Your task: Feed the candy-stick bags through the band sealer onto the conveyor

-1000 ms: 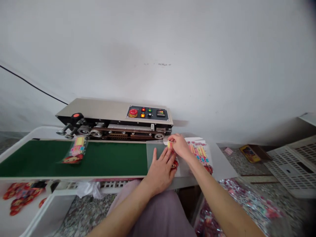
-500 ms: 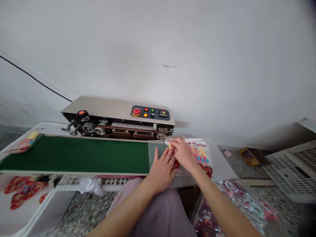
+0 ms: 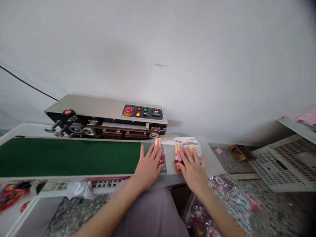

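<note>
My left hand point(image 3: 149, 168) lies flat with fingers spread over a clear plastic packet point(image 3: 158, 142) at the right end of the green conveyor belt point(image 3: 74, 156). Yellow, pink and red contents show around its fingertips. Just to the right, my right hand point(image 3: 194, 169) rests open on several similar packets point(image 3: 177, 148) laid on a white sheet point(image 3: 213, 161); it covers most of them. Behind the belt stands a band sealing machine point(image 3: 106, 113) with rollers and a lit control panel point(image 3: 143, 113).
A white bin point(image 3: 37, 204) with red packets sits below the belt on the left. At lower right is a large clear bag point(image 3: 232, 200) of shiny pink packets. A white slatted crate point(image 3: 283, 164) and a small yellow box point(image 3: 238, 153) are on the speckled floor.
My hands have moved apart: the right went from beside the left to the packets on the right. A packet at the belt's far left end has gone from sight. The view has shifted slightly.
</note>
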### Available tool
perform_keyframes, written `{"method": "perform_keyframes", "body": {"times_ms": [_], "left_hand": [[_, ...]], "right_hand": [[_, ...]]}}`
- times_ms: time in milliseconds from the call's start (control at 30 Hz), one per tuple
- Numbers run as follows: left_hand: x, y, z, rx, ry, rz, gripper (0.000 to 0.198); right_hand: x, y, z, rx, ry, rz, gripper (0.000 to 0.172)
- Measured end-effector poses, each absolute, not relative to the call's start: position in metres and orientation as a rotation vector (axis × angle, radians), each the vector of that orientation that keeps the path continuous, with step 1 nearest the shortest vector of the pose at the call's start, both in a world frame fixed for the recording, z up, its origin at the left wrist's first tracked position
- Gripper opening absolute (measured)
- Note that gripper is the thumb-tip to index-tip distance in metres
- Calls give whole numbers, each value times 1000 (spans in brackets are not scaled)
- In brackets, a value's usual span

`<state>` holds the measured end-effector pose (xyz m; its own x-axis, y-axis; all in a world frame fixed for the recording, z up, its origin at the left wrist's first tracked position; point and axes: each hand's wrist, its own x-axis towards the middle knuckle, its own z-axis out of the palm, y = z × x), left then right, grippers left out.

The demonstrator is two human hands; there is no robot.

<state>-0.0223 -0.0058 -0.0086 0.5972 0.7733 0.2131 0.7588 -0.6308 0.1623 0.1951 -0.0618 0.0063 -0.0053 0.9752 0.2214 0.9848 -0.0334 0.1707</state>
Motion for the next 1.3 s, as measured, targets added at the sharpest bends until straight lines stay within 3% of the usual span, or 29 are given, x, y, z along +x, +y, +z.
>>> {"method": "perform_keyframes", "body": {"times_ms": [267,533,767,1100,1300], "left_hand": [[-43,4,27,2701,1553,201,48],[15,4,13,2813,1058,275,57],[-17,6,-8,2838,1170,330,56],[-49,4,26,2730,1547,170,51],[7,-3,23,2811,1088,353,52]], "right_hand": [[159,-42,22,-2051,-2110,-214,46],[182,-12,41,-2059,-2162,-191,41],[223,-61,13,-2294,-2026,-469,46],[153,-39,8,-2195,-2029,-302,52],[192,-59,12,-2249,-1994,-421,49]]}}
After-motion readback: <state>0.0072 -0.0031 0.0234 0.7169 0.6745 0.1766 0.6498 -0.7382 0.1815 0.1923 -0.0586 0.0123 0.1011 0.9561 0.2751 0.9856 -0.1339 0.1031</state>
